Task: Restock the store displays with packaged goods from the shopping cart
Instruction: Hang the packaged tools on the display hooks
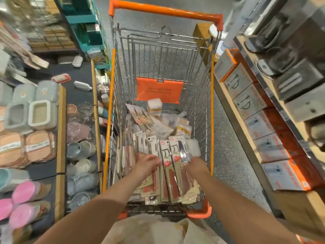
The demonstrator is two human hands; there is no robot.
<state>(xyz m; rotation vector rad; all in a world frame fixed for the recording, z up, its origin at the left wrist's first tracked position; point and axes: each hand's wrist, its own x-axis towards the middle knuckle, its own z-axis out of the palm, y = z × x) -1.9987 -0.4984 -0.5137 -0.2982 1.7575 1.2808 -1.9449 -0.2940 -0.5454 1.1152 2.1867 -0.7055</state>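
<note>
Both hands reach into the shopping cart at the centre of the frame. The left hand curls loosely over carded knife packs heaped at the cart's near end; the right hand is clamped on one pack's blade end (motion blur softens it). Boxed kettles line the right shelf.

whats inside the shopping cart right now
Inside the shopping cart: carded knife packs stacked at the near end, small white boxes and clear-wrapped packets behind. Both hands reach in, left hand, right hand. Lower layers are covered.
</note>
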